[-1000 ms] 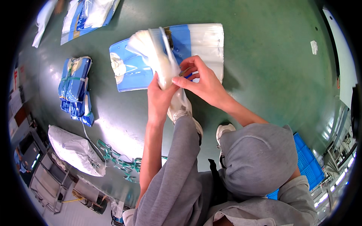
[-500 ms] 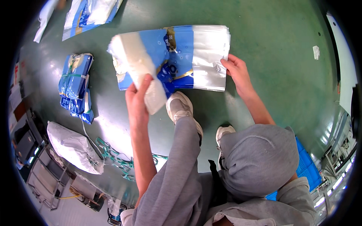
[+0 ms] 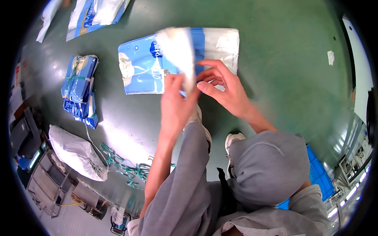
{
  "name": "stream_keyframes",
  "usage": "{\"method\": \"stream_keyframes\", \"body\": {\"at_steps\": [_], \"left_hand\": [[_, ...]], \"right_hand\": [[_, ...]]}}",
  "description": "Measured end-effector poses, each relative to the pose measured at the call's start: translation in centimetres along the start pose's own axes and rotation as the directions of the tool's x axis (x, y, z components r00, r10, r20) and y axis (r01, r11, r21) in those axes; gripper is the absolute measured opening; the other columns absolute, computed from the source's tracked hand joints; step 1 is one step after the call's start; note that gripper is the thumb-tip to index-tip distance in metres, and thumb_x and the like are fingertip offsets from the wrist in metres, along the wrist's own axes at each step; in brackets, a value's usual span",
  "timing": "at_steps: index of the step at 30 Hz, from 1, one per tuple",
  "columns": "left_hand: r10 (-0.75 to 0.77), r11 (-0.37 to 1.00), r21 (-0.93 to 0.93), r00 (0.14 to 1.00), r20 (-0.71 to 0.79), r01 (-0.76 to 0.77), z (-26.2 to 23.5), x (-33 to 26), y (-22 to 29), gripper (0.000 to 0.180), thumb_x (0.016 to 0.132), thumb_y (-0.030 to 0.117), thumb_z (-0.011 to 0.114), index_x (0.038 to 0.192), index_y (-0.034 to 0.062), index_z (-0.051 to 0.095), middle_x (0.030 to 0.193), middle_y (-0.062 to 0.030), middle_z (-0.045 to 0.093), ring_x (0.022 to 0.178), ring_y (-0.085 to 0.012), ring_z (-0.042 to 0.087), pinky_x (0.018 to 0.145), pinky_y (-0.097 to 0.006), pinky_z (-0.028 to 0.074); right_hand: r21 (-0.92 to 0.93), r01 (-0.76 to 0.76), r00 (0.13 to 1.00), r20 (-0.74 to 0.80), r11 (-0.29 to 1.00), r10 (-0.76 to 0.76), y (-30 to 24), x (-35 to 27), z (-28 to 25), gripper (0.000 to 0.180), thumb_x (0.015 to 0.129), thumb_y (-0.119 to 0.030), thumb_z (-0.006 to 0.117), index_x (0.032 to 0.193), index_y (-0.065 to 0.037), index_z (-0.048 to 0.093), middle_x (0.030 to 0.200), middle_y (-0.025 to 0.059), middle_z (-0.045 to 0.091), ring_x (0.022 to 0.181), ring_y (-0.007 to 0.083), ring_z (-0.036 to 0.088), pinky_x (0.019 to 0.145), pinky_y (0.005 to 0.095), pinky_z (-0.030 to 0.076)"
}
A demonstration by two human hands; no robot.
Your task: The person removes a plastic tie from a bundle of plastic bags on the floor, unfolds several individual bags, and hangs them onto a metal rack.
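A stack of printed plastic bags (image 3: 141,70), blue and white, lies flat on the green floor in front of my feet. My left hand (image 3: 177,98) is closed on the lower edge of the top plastic bag, whose white end (image 3: 175,49) is folded over toward the right and smeared by motion. Close beside that folded part, my right hand (image 3: 226,88) has its fingers curved and its thumb apart from them. The fingertips reach the fold's right edge; whether they grip it is not visible. Both hands partly cover the middle of the stack.
Tied bundles of blue bags (image 3: 78,84) sit at the left, with a white sack (image 3: 76,153) nearer. Green straps (image 3: 126,167) lie tangled beside it. More bags (image 3: 96,17) rest at the far left. A blue crate (image 3: 321,173) stands at the right behind my knee.
My left hand has carried the bag's white end rightward across the stack. My right hand has left the stack's right edge and moved left to meet the fold.
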State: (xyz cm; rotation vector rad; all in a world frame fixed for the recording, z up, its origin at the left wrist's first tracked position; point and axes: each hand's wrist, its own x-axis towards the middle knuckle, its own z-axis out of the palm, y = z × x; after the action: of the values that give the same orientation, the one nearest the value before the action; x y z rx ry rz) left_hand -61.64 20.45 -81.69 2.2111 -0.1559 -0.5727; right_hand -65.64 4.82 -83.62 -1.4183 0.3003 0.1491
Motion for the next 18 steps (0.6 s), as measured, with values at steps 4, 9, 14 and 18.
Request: {"method": "stream_keyframes", "body": {"at_steps": [4, 9, 14, 18], "left_hand": [[0.158, 0.969, 0.183, 0.986, 0.049, -0.164, 3.6, -0.3, 0.0, 0.037, 0.072, 0.02, 0.074, 0.096, -0.0014, 0.056, 0.103, -0.0144, 0.05, 0.092, -0.0325, 0.055, 0.076, -0.039, 0.046], [0.27, 0.909, 0.29, 0.953, 0.138, -0.3, 5.1, 0.1, -1.0, 0.04, 0.069, 0.025, 0.077, 0.094, 0.0001, 0.057, 0.102, -0.0126, 0.049, 0.092, -0.0302, 0.052, 0.079, -0.04, 0.042], [0.272, 0.915, 0.268, 0.951, 0.145, -0.302, 5.0, -0.3, -1.6, 0.037, 0.074, 0.028, 0.072, 0.097, 0.0011, 0.059, 0.101, -0.0118, 0.049, 0.093, -0.0293, 0.051, 0.079, -0.039, 0.041], [0.246, 0.896, 0.334, 0.953, 0.175, -0.292, 4.9, -1.0, -1.4, 0.035, 0.077, 0.026, 0.07, 0.1, 0.002, 0.06, 0.101, -0.0112, 0.049, 0.094, -0.0286, 0.05, 0.08, -0.039, 0.04]], "right_hand": [[-0.186, -0.185, 0.981, -0.095, 0.965, 0.17, 1.7, -0.6, -1.6, 0.058, 0.078, -0.035, 0.074, 0.117, 0.001, 0.051, 0.093, 0.0125, 0.066, 0.076, 0.0172, 0.063, 0.07, 0.0294, 0.05], [-0.046, -0.206, 0.957, -0.216, 0.977, 0.192, 5.6, -1.2, -1.6, 0.053, 0.079, -0.031, 0.073, 0.116, 0.002, 0.055, 0.097, 0.0108, 0.066, 0.086, 0.016, 0.063, 0.074, 0.0299, 0.05], [0.153, -0.299, 0.928, -0.185, 0.942, 0.325, 5.8, -0.9, -2.8, 0.043, 0.083, -0.026, 0.07, 0.114, 0.002, 0.058, 0.101, 0.0082, 0.065, 0.09, 0.013, 0.06, 0.078, 0.029, 0.048], [0.231, -0.365, 0.895, -0.181, 0.902, 0.408, 4.8, -1.7, -2.2, 0.04, 0.085, -0.024, 0.067, 0.115, 0.001, 0.058, 0.105, 0.0072, 0.064, 0.092, 0.0127, 0.059, 0.08, 0.0282, 0.047]]}}
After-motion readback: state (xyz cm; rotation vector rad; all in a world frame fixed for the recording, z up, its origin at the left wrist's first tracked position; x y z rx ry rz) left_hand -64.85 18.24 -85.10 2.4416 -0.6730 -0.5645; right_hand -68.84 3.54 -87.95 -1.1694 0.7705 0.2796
